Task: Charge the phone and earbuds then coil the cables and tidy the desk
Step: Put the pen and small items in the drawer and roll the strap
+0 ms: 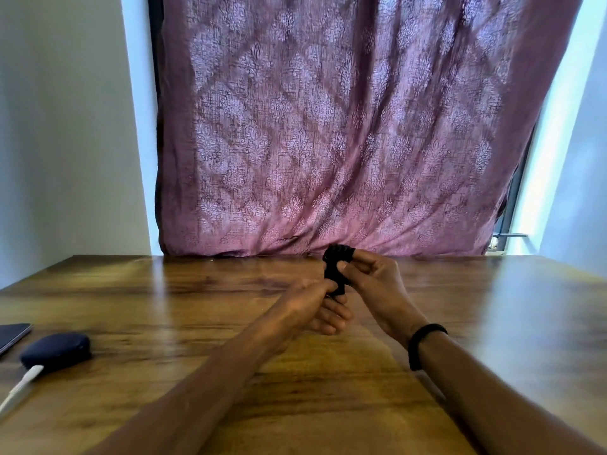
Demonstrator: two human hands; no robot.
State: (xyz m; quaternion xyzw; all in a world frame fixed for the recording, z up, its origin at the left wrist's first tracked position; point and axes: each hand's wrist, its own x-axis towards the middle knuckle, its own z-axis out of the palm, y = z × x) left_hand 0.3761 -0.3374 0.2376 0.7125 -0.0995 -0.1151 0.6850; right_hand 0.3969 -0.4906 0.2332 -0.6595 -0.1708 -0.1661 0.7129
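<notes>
A black cable is wound in a tight coil and held up above the middle of the wooden desk. My right hand grips the coil, thumb pressed on its front and fingers curled behind it. My left hand pinches the coil's lower end from below. At the far left lies a dark blue earbuds case with a white cable plug at its near end. A dark phone lies at the left edge, mostly cut off.
A purple patterned curtain hangs right behind the desk's far edge. White walls stand on both sides. A black band circles my right wrist.
</notes>
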